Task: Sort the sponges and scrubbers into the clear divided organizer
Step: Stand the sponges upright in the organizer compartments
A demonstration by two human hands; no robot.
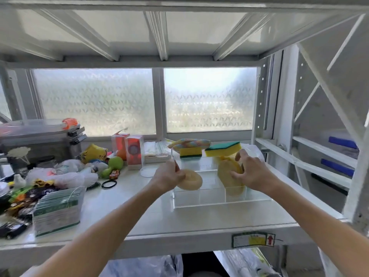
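A clear divided organizer (199,198) stands on the white shelf in front of me. My left hand (168,175) pinches a round tan scrubber (191,179) at the organizer's left compartment. My right hand (252,169) grips an oval tan sponge (227,174), which stands on end in the right compartment. Behind the organizer, two yellow sponges with green pads (190,152) (222,148) sit by its rear edge. A striped woven scrubber (189,143) lies on top of the left one.
Clutter fills the left of the shelf: plastic bags (65,174), a green-labelled clear box (58,210), red boxes (133,150), a green toy (113,163), a black ring (109,184). A metal rack frame (311,162) rises at the right; the shelf edge (179,236) is near me.
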